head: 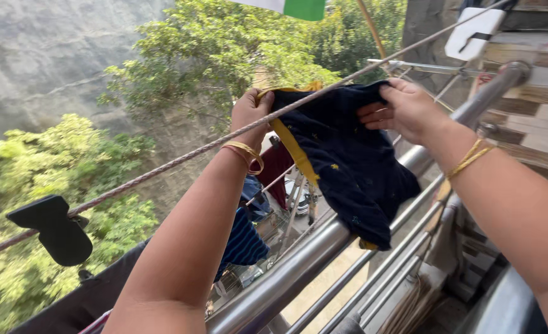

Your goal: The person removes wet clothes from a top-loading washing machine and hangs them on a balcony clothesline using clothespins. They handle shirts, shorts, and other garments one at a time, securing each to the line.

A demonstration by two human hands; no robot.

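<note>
A small dark navy garment (348, 161) with yellow trim and tiny yellow specks hangs over a twisted clothesline rope (162, 166) that runs diagonally from lower left to upper right. My left hand (250, 112) grips the garment's left top corner at the rope. My right hand (404, 108) holds its right top edge, fingers curled over the cloth. Both wrists wear gold bangles. The garment's lower part dangles in front of the steel railing (299, 272).
A black clothes peg (54, 230) is clipped on the rope at left, a white peg (475, 31) at upper right. More dark clothes (244, 241) hang lower down beyond the railing. Trees and a grey wall lie far below; a brick wall stands at right.
</note>
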